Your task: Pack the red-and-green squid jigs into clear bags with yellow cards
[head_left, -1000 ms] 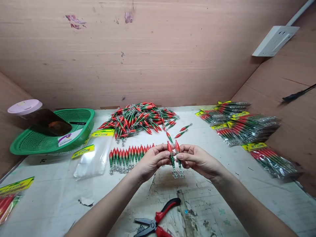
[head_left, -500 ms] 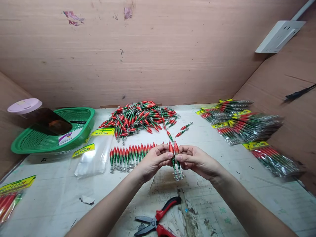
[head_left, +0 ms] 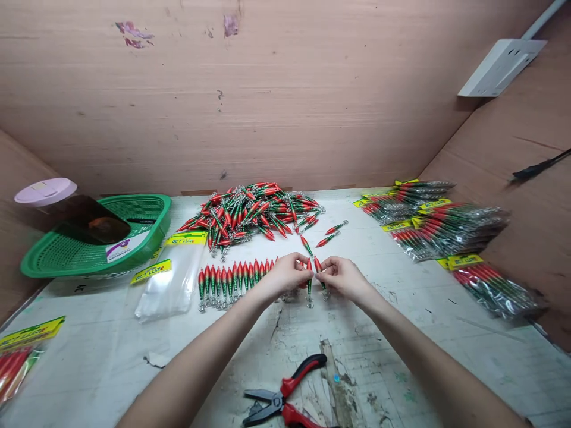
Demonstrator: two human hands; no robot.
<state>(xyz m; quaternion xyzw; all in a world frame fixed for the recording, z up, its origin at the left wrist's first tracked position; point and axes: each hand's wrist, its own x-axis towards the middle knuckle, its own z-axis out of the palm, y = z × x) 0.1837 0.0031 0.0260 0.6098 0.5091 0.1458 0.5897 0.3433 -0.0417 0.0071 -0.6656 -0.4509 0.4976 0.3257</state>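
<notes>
Lures (head_left: pixel 309 288) between hands (head_left: pixel 289 274), apparently pinched.

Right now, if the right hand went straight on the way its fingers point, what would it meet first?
Probably the lure that the left hand holds, just across from the right hand; depth is unclear in this single view.

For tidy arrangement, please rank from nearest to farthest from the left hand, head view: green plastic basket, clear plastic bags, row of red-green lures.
1. Row of lures, just left.
2. Bags, farther left.
3. Basket, far left.
</notes>
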